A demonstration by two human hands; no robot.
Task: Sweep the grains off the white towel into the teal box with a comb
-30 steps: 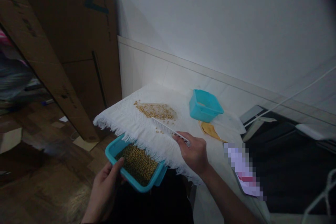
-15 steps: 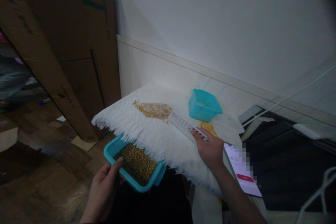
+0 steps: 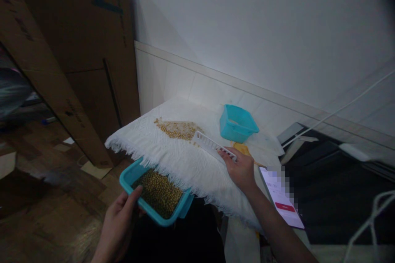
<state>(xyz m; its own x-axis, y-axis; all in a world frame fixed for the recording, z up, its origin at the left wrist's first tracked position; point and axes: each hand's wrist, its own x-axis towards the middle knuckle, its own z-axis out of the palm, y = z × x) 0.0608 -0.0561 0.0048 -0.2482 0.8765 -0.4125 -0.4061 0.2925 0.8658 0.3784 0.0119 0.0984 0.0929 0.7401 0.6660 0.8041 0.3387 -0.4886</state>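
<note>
My left hand (image 3: 121, 218) grips the rim of a teal plastic container (image 3: 154, 214) holding yellow and green beans (image 3: 162, 191), just under the fringed edge of a white cloth (image 3: 185, 160). Closed around one end of a white slotted plastic strip (image 3: 210, 144) is my right hand (image 3: 240, 170). The strip's far end touches the cloth at the right side of a spread of yellow beans (image 3: 177, 129). Behind my right hand stands a second teal container (image 3: 237, 125); its contents are mostly hidden by its wall.
A yellow cloth-like item (image 3: 242, 148) lies beside the second container. To the right are a phone (image 3: 282, 197) with a lit screen, a black surface (image 3: 321, 197) and white cables (image 3: 367, 226). A large cardboard box (image 3: 92, 70) stands at the left, against the wall.
The slotted strip and my right hand have shifted slightly left, toward the beans on the cloth. My left hand still holds the container in much the same place. The view has turned a little.
</note>
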